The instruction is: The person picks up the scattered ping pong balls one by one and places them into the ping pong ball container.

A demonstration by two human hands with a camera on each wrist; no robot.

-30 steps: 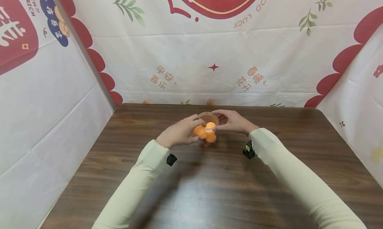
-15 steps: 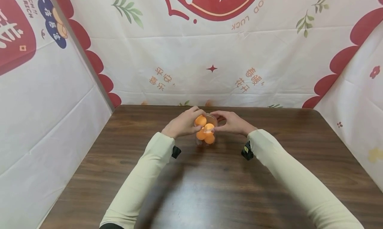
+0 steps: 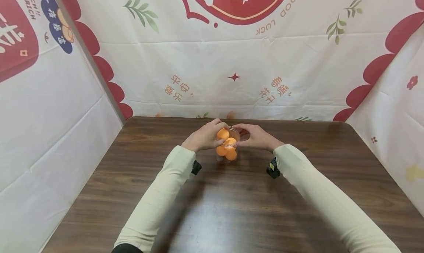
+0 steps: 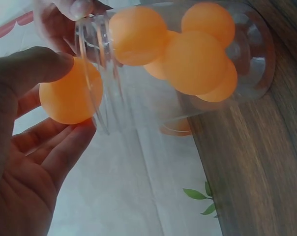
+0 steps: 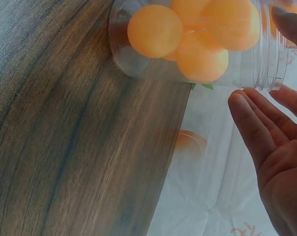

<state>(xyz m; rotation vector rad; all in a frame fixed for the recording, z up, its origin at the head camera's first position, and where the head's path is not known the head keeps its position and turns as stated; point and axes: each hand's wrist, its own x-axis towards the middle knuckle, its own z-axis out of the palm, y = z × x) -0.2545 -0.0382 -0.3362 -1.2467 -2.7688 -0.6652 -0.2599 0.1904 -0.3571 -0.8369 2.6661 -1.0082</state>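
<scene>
A clear plastic jar (image 4: 143,105) with a ridged neck stands on the table. Several orange ping-pong balls (image 4: 195,64) lie inside it. My left hand (image 3: 207,135) pinches one more orange ball (image 4: 65,96) between thumb and fingers, right at the jar's mouth; in the left wrist view this ball partly overlaps the rim. From the other side my right hand (image 3: 257,136) holds the jar by its neck, thumb on the near side and fingers on the far side. In the head view the hands cover parts of the rim.
The brown wooden table (image 3: 212,216) spreads toward me and to both sides. Behind the jar, close to the table's back edge, hangs a white printed cloth (image 3: 198,54). Similar cloth walls stand at left (image 3: 66,135) and right (image 3: 394,109).
My left hand has risen slightly and shifted right, bringing the pinched ball up to the jar's mouth. The right hand stays at the jar's neck. The head view has tilted slightly.
</scene>
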